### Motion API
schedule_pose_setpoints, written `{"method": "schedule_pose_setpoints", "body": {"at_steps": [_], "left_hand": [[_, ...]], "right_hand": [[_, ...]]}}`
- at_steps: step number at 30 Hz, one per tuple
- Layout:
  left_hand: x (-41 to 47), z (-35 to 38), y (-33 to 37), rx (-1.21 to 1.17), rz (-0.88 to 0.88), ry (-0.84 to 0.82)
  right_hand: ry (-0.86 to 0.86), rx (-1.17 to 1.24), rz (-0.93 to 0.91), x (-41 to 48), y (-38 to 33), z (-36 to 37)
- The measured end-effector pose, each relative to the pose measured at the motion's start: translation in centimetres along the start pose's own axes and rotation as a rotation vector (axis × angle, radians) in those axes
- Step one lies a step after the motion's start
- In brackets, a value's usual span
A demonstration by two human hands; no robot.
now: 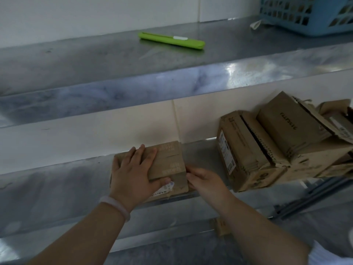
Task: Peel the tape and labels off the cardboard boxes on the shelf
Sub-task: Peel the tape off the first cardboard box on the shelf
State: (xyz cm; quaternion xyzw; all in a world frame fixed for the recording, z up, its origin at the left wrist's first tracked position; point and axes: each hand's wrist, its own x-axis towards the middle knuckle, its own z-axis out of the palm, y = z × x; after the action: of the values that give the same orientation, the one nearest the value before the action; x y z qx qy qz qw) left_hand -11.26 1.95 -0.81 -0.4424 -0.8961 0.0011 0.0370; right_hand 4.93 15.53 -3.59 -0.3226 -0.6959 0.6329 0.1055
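Pressing flat with straight fingers on the small cardboard box (168,161) at the front edge of the shelf (57,178), the left hand (131,176) steadies it, probably so peeling won't drag it. The right hand (206,182) works at its right corner, grip unclear. A barcode label (166,188) sits by the left thumb.

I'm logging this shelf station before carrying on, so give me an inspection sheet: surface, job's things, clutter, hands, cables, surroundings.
Surface: metal shelf, dull and smudged.
Job's things: small cardboard box with a barcode label at its near edge; pile of boxes to its right, apart from it.
Clutter: green cutter and paper scrap on the upper shelf; cardboard piece below the shelf.
Hands: left hand flat on the box top; right hand touching the box's right edge, grip unclear.
Cables: nothing seen.
Surroundings: blue basket at upper right; white wall behind.
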Motion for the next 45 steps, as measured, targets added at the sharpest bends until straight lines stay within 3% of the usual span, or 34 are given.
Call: {"method": "schedule_pose_setpoints", "body": {"at_steps": [9, 13, 16, 19, 33, 36, 39, 42, 45], "left_hand": [[1.4, -2.5, -2.3, -0.191, 0.033, -0.113], [1.6, -2.8, -2.9, -0.247, 0.042, -0.132], [1.4, -2.6, -2.9, -0.230, 0.045, -0.110], [1.1, -2.3, -2.5, -0.193, 0.054, -0.100], [0.3, -0.4, -0.5, -0.037, 0.070, -0.041], [-0.2, 0.3, -0.6, -0.081, 0.145, 0.052], [-0.7, 0.5, -3.0, -0.331, 0.214, 0.149], [-2.3, 1.4, -5.6, -0.536, -0.059, 0.286], [-4.5, 2.2, -6.2, -1.032, -0.490, 0.065]], "right_hand": [[0.127, 0.056, -0.069, 0.2, -1.8, 0.5], [0.078, 0.047, -0.027, 0.6, -2.4, 0.2], [0.023, 0.171, 0.066, 1.2, -2.7, -0.1], [-0.003, 0.131, 0.088, 1.7, -2.6, -0.1], [0.122, 0.091, 0.051, 1.2, -3.2, 0.1], [0.068, -0.038, -0.057, 0.7, -3.5, 1.0], [0.047, -0.117, -0.095, 0.4, -2.8, 1.2], [0.089, -0.254, -0.129, 0.5, -2.0, 1.0], [0.168, -0.599, -0.280, 0.1, -2.4, 1.6]]}}
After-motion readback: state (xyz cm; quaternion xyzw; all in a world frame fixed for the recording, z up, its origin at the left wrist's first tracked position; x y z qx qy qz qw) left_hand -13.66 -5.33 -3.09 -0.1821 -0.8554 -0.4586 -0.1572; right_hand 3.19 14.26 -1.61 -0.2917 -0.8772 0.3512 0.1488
